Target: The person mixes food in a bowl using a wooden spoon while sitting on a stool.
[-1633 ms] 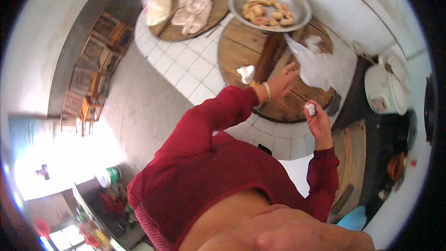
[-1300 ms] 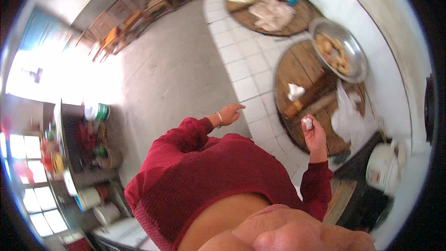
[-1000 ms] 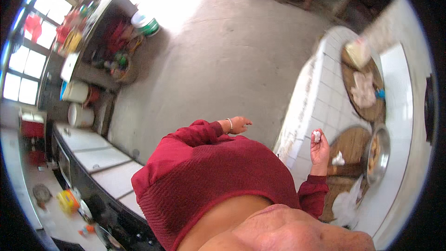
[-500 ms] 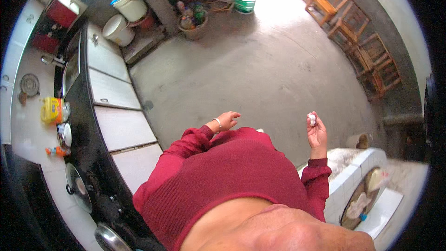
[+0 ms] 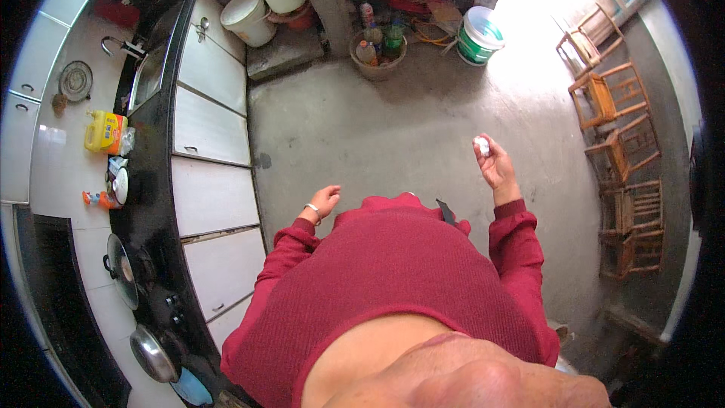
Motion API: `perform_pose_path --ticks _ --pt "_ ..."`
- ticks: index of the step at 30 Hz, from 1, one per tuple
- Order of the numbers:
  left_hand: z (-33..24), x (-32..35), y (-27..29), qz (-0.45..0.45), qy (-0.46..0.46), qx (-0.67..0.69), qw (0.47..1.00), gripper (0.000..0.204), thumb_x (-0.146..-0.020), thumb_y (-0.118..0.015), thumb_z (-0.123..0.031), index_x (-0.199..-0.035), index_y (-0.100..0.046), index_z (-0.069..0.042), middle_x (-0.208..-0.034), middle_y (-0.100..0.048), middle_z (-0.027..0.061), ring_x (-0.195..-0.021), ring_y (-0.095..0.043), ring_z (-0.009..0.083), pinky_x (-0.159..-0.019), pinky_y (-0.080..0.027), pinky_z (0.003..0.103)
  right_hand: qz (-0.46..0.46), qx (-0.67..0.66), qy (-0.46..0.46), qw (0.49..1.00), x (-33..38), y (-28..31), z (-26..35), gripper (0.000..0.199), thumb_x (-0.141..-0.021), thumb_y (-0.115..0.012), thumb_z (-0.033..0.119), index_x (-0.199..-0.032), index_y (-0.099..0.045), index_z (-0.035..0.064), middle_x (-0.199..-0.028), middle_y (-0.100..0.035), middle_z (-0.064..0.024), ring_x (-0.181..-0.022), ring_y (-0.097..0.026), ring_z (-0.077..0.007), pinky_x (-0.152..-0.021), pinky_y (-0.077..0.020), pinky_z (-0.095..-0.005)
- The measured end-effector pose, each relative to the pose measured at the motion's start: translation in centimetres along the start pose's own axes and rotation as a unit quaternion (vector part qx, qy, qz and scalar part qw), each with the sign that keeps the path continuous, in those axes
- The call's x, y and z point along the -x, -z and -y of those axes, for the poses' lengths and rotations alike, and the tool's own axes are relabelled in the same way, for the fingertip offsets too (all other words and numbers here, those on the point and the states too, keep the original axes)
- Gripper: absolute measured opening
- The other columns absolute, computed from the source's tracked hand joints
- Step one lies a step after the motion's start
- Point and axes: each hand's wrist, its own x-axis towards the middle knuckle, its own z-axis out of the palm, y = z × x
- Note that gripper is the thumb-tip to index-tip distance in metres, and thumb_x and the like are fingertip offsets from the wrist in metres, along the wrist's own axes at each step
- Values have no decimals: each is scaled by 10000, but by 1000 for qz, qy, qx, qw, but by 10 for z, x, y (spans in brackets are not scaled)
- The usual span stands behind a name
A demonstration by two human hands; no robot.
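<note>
Evidently you have turned away from the tiled counter, which puts the white wad clear of that worktop, pinched by your right hand over the concrete floor, while your left hand hangs loosely curled, holding nothing visible

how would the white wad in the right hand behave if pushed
The white wad looks crumpled, so it is probably soft, not stiff. It looks small in the right hand, so it is likely light.
</note>
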Motion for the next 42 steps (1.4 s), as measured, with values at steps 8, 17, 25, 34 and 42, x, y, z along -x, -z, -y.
perform_pose_path --ticks 8,17,25,34,42 --pt "66 -38 -5 22 220 -15 975 313 -787 -495 -186 -1058 -546 -37 -1025 -579 135 -936 -555 231 -822 -417 316 89 100 -14 991 -215 -131 93 264 -879 -369 87 -1075 -406 -86 -1018 -494 -218 -898 -539 -284 -769 -505 -334" --pt "136 -228 79 -36 228 115 966 305 -820 -469 -173 -1099 -512 -57 -985 -588 86 -868 -567 175 -735 -449 295 210 152 60 964 -451 -371 151 273 -879 -367 75 -1081 -386 -107 -1058 -460 -241 -918 -529 -293 -789 -499 -323" --pt "-27 -320 232 -210 228 409 858 359 -834 -429 -131 -1190 -419 -78 -1056 -546 74 -877 -558 178 -695 -478 313 242 210 117 940 -647 -547 163 274 -890 -365 123 -1043 -460 -83 -1026 -505 -180 -910 -532 -270 -776 -494 -362" --pt "-7 -316 158 -185 286 285 896 368 -826 -462 -163 -1173 -434 -46 -1082 -540 94 -909 -551 192 -751 -451 302 82 728 313 604 -814 -566 189 315 -708 -564 231 -945 -593 25 -887 -618 -95 -829 -588 -183 -753 -447 -324" --pt "22 -331 131 -190 306 278 891 404 -817 -503 -206 -1173 -438 -26 -1057 -554 110 -905 -548 189 -782 -432 273 133 873 297 363 -822 -564 157 263 -675 -566 268 -866 -637 101 -818 -623 -109 -819 -592 -238 -759 -451 -320"
